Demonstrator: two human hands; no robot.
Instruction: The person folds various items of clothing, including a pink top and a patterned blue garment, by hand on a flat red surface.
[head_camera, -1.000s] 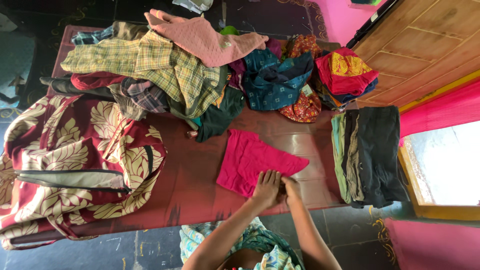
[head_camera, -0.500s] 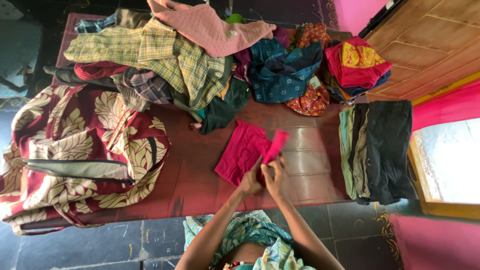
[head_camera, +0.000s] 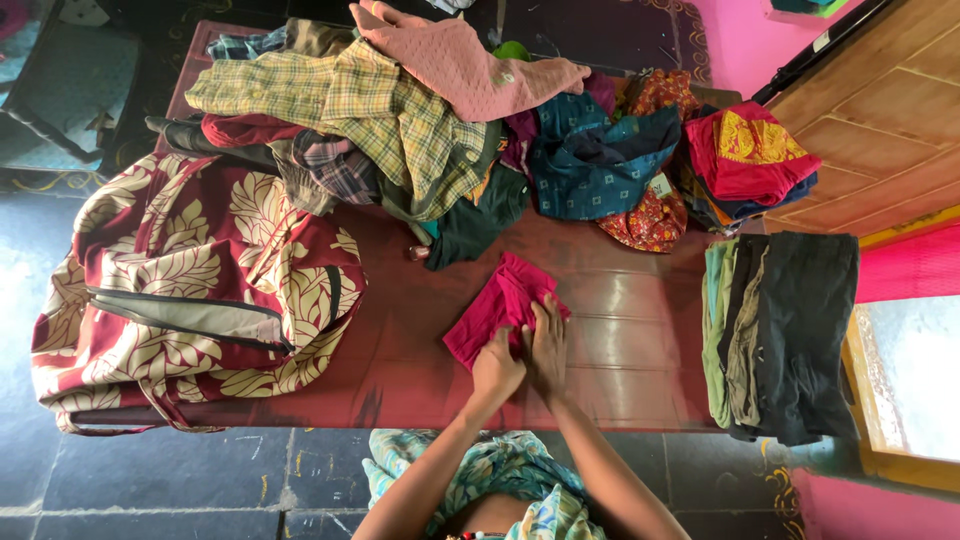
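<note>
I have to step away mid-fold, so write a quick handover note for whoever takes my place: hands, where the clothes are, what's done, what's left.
Left hand and right hand: both flat on the magenta garment, pressing it down near the table's front edge.
Garment: folded over on itself into a narrow shape, not yet on a stack.
Done: a stack of folded dark and green clothes at the right end; a small red and yellow folded pile behind it.
Left: the loose heap of unfolded clothes along the far side, with the checked shirt on top.
Also: a leaf-print bag at the left end.
</note>
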